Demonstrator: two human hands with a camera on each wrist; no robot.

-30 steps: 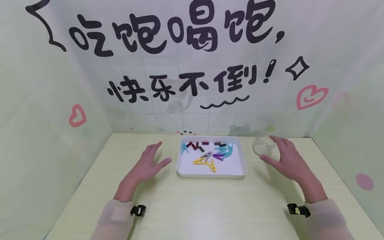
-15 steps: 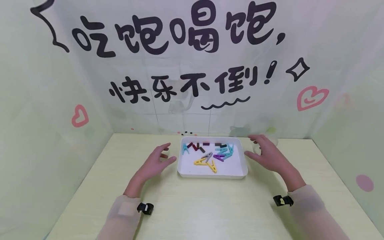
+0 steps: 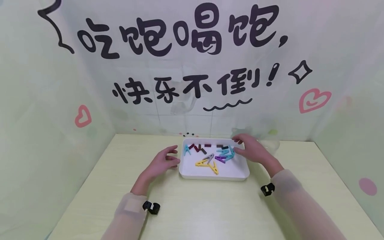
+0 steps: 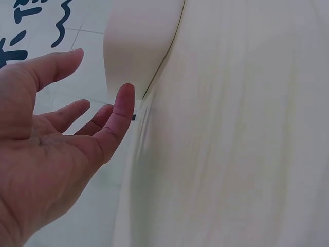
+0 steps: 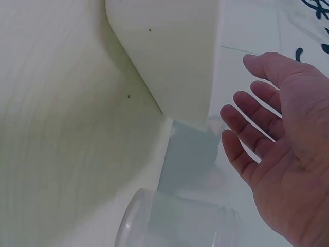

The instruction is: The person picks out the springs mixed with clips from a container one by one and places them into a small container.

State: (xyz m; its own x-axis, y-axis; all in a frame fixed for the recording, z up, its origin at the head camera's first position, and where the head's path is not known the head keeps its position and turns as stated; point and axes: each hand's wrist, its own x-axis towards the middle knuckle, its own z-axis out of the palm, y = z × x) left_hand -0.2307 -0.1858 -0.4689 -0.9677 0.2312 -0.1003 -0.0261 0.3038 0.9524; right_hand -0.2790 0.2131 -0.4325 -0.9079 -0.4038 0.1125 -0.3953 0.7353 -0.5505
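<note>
My right hand (image 3: 251,147) reaches over the right rim of a white tray (image 3: 214,177), its fingers relaxed above the teal clothespins (image 3: 231,154). The palm is bare in the right wrist view. Just outside the tray's left rim hovers my left hand (image 3: 163,162), fingers loosely bent around nothing. Inside the tray lie two yellow clothespins (image 3: 214,168), a grey clothespin (image 3: 210,157), a purple clothespin (image 3: 220,160) and another teal clothespin (image 3: 187,150) at the left. Several small dark red and dark brown blocks (image 3: 207,145) are scattered along its back.
Behind my right hand a clear plastic jar (image 5: 180,221) stands on the pale wooden table (image 3: 204,206), partly hidden in the head view. A printed curtain (image 3: 192,116) rises at the table's back edge, with more curtain on both sides.
My right hand has moved left from beside the clear jar to over the tray's right part. My left hand has drifted right, closer to the tray. The tray's contents look unchanged.
</note>
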